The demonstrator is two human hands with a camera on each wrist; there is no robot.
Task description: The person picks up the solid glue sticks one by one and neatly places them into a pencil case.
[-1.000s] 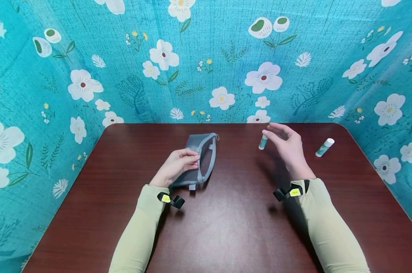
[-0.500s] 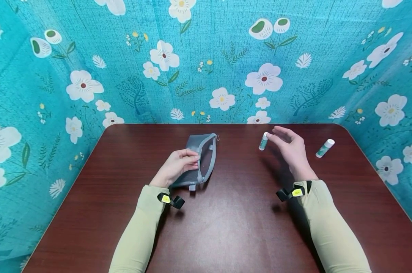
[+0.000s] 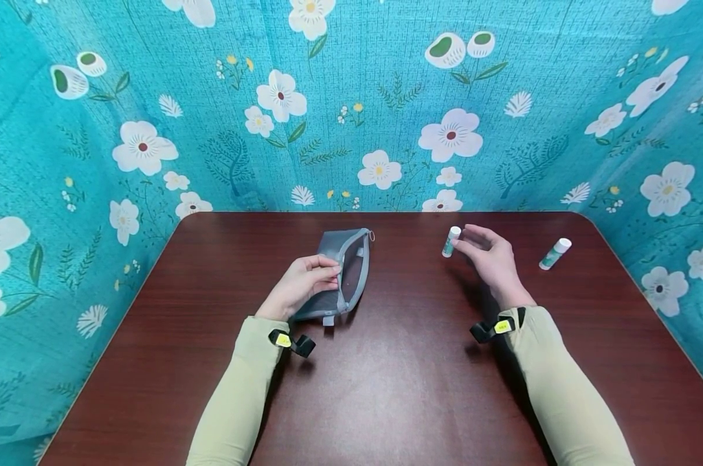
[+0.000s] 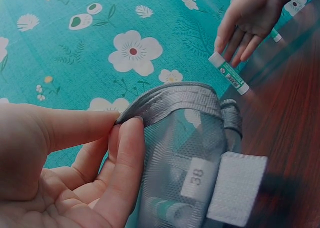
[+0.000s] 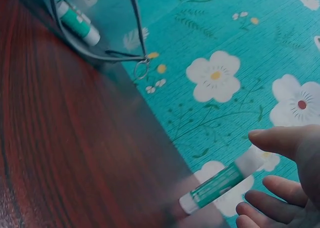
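Note:
My left hand point(image 3: 305, 283) pinches the rim of a grey mesh zip pouch point(image 3: 330, 243) between thumb and fingers, its mouth gaping toward the right. Through the mesh in the left wrist view, a green and white glue stick point(image 4: 172, 211) shows inside the pouch. A second glue stick point(image 3: 451, 242) stands upright on the table at the back. Beside it is my right hand point(image 3: 494, 262), thumb and fingers spread apart; in the right wrist view point(image 5: 280, 193) the thumb is near the white cap, and whether it touches cannot be told.
A third glue stick point(image 3: 555, 254) stands on the brown table point(image 3: 386, 388), right of my right hand. A blue floral cloth point(image 3: 351, 116) hangs behind the table's back edge and along both sides. A ring zip pull point(image 5: 142, 68) hangs at the pouch's far corner.
My right hand has lowered slightly beside the glue stick, and its thumb has come down from the cap, which now shows fully. The left hand and pouch have stayed still.

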